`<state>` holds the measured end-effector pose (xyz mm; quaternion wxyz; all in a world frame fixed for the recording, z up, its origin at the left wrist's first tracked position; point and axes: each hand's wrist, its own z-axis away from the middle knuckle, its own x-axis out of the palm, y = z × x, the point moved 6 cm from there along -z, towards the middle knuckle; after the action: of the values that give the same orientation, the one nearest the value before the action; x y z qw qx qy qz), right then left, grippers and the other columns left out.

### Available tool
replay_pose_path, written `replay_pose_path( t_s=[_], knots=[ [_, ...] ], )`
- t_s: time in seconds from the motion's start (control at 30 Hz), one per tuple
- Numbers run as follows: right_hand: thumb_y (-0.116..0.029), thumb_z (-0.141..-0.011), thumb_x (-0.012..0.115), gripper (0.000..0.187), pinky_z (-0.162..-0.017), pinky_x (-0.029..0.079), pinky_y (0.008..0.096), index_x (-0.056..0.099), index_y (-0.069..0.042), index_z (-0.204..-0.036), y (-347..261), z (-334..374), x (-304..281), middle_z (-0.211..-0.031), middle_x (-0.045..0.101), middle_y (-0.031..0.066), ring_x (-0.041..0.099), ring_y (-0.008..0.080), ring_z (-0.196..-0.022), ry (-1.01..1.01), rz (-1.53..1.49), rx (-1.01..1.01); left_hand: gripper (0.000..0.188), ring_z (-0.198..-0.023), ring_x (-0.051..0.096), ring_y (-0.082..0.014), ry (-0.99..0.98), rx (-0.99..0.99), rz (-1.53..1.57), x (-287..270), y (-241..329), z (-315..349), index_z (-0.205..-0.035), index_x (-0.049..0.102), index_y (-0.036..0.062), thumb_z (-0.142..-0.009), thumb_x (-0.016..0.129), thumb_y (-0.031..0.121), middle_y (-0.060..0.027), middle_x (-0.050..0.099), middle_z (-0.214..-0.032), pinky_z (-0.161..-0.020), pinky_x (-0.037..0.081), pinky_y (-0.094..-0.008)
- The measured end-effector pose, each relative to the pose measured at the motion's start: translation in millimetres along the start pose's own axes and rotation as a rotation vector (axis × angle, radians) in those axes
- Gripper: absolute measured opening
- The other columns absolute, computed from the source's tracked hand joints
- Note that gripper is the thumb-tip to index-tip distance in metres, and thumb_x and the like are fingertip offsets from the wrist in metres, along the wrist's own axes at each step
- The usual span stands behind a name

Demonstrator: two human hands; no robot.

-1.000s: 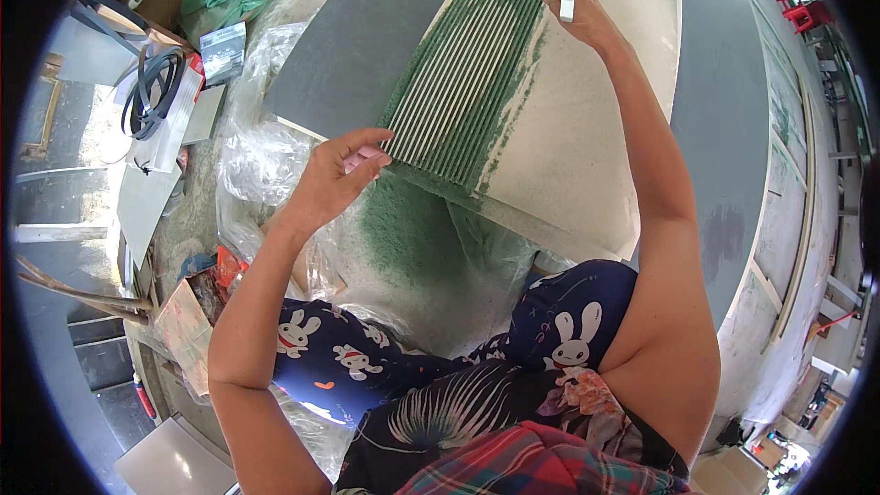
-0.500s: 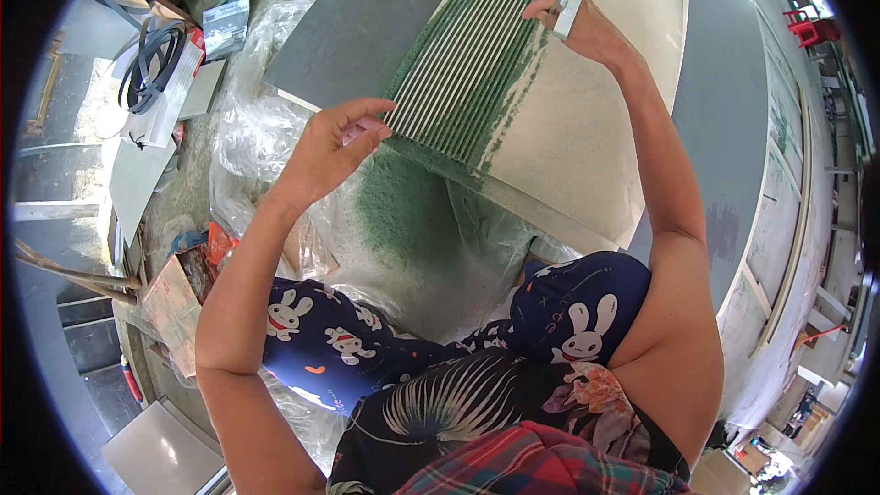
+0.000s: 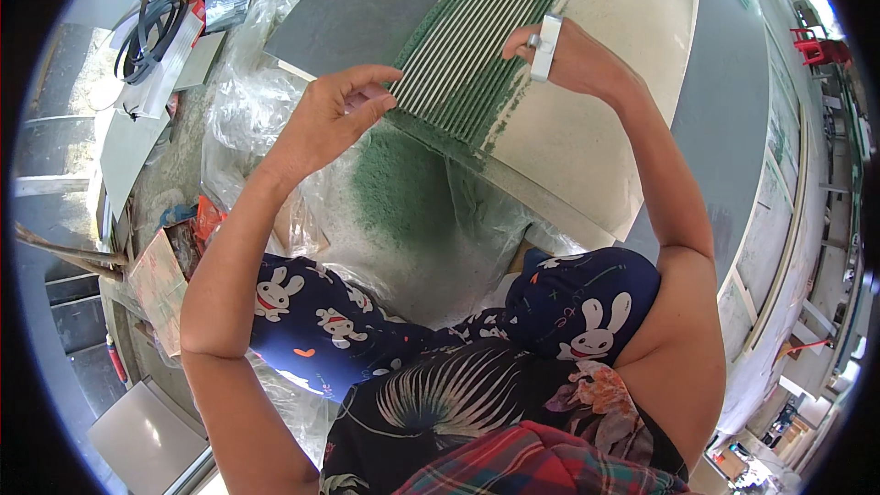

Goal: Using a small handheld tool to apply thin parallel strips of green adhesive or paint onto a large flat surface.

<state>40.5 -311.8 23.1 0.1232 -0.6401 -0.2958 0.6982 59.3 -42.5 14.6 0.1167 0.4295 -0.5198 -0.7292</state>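
Thin pale strips (image 3: 463,37) lie side by side on a cream board (image 3: 587,147), with green powder in the grooves and along both sides. My left hand (image 3: 335,115) is at their near left corner, thumb and forefinger apart at the strip ends; I see nothing held between them. Over the right side of the strips, my right hand (image 3: 582,55) is closed around a small silver-grey metal tool (image 3: 546,48), a narrow bar lying across the fingers. The fingers hide its working end, and whether it touches the strips is unclear.
Beneath the cream board is a larger grey sheet (image 3: 724,110). Green powder (image 3: 394,192) is spilled below its near edge. Crumpled clear plastic (image 3: 247,119) lies to the left, near coiled black bands (image 3: 151,37). A red chair (image 3: 808,46) stands far right.
My right hand with the metal tool has come nearer to me along the strips and slightly left. My left hand stays at the strip ends. The whole view has shifted a little.
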Motion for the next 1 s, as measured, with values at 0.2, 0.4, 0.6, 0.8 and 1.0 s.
replay_pose_path(
  t_s=[0.2,0.4,0.6,0.8,1.0],
  knots=[
    [-0.009,-0.094,0.054,0.016,-0.076,0.051,0.0366,0.070,-0.006,-0.098,-37,5,17,-0.088,0.071,0.0093,0.065,0.0239,-0.081,-0.154,0.083,-0.033,0.030,-0.083,0.062,-0.0112,0.011,0.030,-0.050,-2,1,-1,-0.123,0.065,0.0054,-0.095,0.064,0.017,-0.0044,0.070,-0.091,-0.080,0.051,-0.0279],
    [-0.013,-0.094,0.055,0.015,-0.077,0.052,0.0357,0.069,-0.009,-0.098,-63,12,32,-0.089,0.071,0.0081,0.066,0.0248,-0.083,-0.315,0.063,-0.050,0.030,-0.077,0.061,-0.0114,0.038,0.059,-0.029,-4,-1,-1,-0.121,0.066,0.0067,-0.093,0.065,0.017,-0.0056,0.070,-0.090,-0.075,0.051,-0.0280],
    [-0.018,-0.097,0.049,0.021,-0.076,0.052,0.0333,0.067,-0.007,-0.097,-76,12,33,-0.094,0.069,0.0049,0.065,0.0170,-0.084,-0.400,-0.292,-0.091,0.030,-0.077,0.060,-0.0104,0.052,0.066,-0.020,-8,0,1,-0.121,0.066,0.0064,-0.093,0.065,0.017,-0.0048,0.070,-0.090,-0.075,0.051,-0.0274],
    [-0.018,-0.097,0.045,0.022,-0.077,0.050,0.0296,0.063,-0.005,-0.094,-44,-2,-5,-0.092,0.067,0.0047,0.062,0.0140,-0.083,0.018,-0.294,-0.113,0.030,-0.079,0.062,-0.0111,0.048,0.031,-0.050,-8,1,0,-0.122,0.066,0.0074,-0.094,0.065,0.017,-0.0050,0.070,-0.091,-0.076,0.052,-0.0280],
    [-0.018,-0.097,0.044,0.023,-0.076,0.049,0.0301,0.063,-0.006,-0.090,-22,-5,-4,-0.087,0.067,0.0032,0.061,0.0123,-0.081,0.068,-0.238,-0.007,0.029,-0.080,0.064,-0.0121,0.046,0.048,-0.066,-7,0,0,-0.122,0.066,0.0074,-0.094,0.065,0.018,-0.0054,0.071,-0.092,-0.076,0.053,-0.0289]
  ],
)
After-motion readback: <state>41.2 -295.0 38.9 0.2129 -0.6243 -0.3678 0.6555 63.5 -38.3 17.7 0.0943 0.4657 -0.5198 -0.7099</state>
